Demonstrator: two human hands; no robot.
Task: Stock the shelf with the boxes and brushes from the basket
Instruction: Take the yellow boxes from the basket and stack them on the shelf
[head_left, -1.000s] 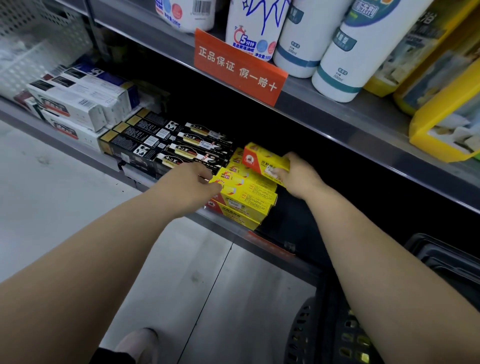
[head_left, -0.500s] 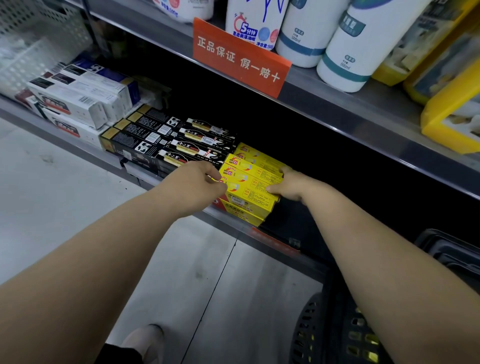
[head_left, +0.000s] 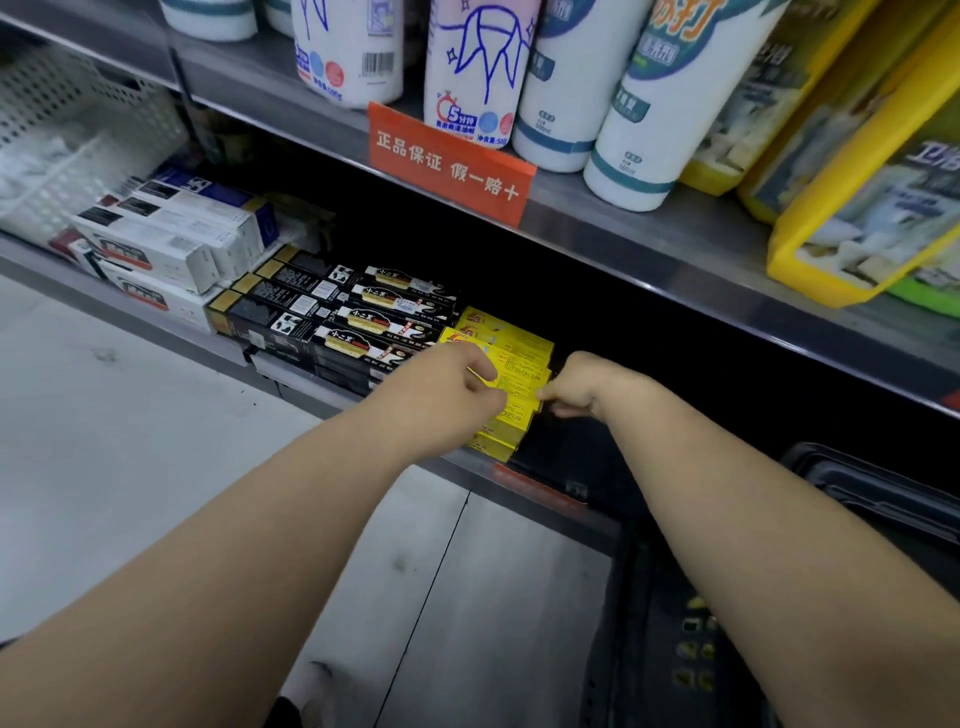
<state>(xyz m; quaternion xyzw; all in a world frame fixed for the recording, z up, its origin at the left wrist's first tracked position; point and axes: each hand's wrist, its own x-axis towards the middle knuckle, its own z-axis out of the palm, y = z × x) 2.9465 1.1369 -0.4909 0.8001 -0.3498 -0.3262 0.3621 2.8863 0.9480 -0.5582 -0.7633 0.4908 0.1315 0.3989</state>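
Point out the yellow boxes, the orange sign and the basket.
yellow boxes (head_left: 521, 370): head view, printed top face between the hands.
orange sign (head_left: 449, 163): head view, middle of its printed face.
basket (head_left: 883, 499): head view, black rim at lower right.

Floor (head_left: 130, 441): pale grey, smooth, scuffed. One dark straight joint (head_left: 441, 571) is seen running out from under the shelving.

Shelving: grey metal, two tiers shown.

Upper shelf (head_left: 649, 244): dull steel front lip, to which an orange sign (head_left: 449, 163) with white characters is fixed. White bottles (head_left: 566, 88) are stood along it, with yellow packs (head_left: 857, 208) toward its right end.

Lower shelf (head_left: 26, 260): grey front edge, with a red strip (head_left: 535, 486) fixed on it toward the right. A white perforated bin (head_left: 62, 145) is set at its left end.

Recess (head_left: 675, 338) between tiers: left in deep shadow. Lighting elsewhere is dim and even.
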